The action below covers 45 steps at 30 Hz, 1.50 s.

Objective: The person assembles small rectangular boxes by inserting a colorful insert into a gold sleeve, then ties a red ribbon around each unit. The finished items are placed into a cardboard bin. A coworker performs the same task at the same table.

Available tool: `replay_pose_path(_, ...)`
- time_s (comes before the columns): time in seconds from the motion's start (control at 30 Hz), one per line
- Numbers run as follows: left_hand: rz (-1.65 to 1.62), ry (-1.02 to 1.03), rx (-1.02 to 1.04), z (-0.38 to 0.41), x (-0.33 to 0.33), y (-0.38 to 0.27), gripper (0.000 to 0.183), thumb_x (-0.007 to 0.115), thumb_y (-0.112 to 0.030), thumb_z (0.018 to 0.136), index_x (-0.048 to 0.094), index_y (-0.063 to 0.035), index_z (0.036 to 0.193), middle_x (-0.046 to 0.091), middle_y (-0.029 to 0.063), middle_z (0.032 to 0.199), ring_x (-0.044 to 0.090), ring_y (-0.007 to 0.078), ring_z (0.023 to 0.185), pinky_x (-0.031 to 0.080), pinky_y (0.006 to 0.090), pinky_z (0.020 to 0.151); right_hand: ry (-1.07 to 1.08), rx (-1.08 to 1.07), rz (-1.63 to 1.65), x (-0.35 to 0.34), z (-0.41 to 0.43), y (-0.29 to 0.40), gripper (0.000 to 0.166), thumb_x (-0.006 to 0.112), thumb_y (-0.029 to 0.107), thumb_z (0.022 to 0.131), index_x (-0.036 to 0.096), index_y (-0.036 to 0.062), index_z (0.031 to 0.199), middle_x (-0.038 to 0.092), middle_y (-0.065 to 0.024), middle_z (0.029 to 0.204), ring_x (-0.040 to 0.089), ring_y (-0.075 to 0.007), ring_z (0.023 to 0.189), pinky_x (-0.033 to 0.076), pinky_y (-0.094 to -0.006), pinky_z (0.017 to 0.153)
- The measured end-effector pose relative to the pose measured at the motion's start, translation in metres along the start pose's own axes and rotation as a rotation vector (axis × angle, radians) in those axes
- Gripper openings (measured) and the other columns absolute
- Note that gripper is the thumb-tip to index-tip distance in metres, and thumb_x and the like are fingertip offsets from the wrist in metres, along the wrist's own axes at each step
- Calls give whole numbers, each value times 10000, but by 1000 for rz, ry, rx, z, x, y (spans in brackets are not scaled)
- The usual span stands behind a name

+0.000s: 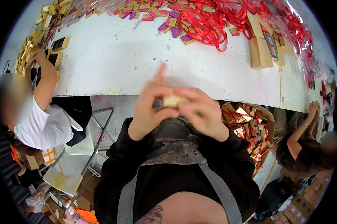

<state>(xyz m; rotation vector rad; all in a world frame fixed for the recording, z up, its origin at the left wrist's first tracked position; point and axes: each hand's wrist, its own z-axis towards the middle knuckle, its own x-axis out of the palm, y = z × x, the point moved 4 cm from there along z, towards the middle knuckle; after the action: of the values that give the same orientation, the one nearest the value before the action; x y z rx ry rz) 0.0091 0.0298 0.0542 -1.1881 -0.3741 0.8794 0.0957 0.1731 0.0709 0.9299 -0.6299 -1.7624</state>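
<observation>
Both my hands are raised together near the table's front edge, blurred by motion. Between them is a small pale gold box (172, 101). My left hand (153, 107) grips its left end, thumb below and one finger pointing up. My right hand (203, 110) has its fingers on the box's right side. Beyond them, a tangle of red ribbons (205, 26) lies on the white table (115, 56), partly over small gold, pink and purple boxes (172, 22). Larger gold boxes (260, 53) stand at the table's right, one with a dark window.
Below the table's edge on the right, a large carton (270, 123) holds several ribbon-tied gold boxes. A co-worker in white (51, 126) handles gold boxes at the left; another in dark clothing (295, 151) works at the right. Folding chairs (62, 180) stand at lower left.
</observation>
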Motion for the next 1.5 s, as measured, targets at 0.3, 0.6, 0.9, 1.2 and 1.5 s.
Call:
replay_pose_path(0.3, -847, -180, -659, 3, -25, 47, 410, 543, -161, 875, 431, 12, 1229, 594, 155, 1077, 614, 212, 963, 515, 338, 816, 142, 193, 212, -13, 51, -39, 74, 666, 76, 733, 676, 76, 806, 680, -84, 835, 655, -229, 810, 512, -333, 746)
replay_pose_path(0.6, -654, -300, -460, 22, -18, 43, 447, 520, -169, 880, 399, -14, 1282, 568, 140, 1111, 602, 230, 965, 510, 365, 820, -227, 600, -1010, -71, 128, -147, 361, 589, 455, 794, 706, 114, 800, 674, -87, 724, 655, -271, 735, 501, -365, 674)
replay_pose_path(0.9, -809, -296, -455, 38, -11, 47, 439, 470, -165, 879, 354, -12, 1274, 570, 151, 1091, 621, 223, 911, 513, 349, 807, -128, 347, 51, -6, 70, -49, 70, 619, 53, 790, 630, -1, 834, 660, -20, 748, 628, -101, 712, 478, -246, 667)
replay_pose_path(1.2, -992, -221, -535, 30, -12, 39, 485, 367, -412, 932, 513, -17, 1173, 616, 74, 980, 605, 144, 828, 508, 296, 722, 259, 419, 73, 8, 24, -38, 50, 623, 31, 758, 586, 27, 792, 563, -28, 674, 529, -126, 661, 423, -276, 695)
replay_pose_path(1.5, -629, -312, -545, 39, -17, 35, 456, 504, -389, 929, 392, -40, 1200, 549, 41, 983, 565, 122, 858, 501, 274, 730, -287, 542, 1014, -11, 7, -59, 52, 572, 69, 826, 581, 67, 774, 580, -27, 703, 537, -159, 667, 429, -316, 797)
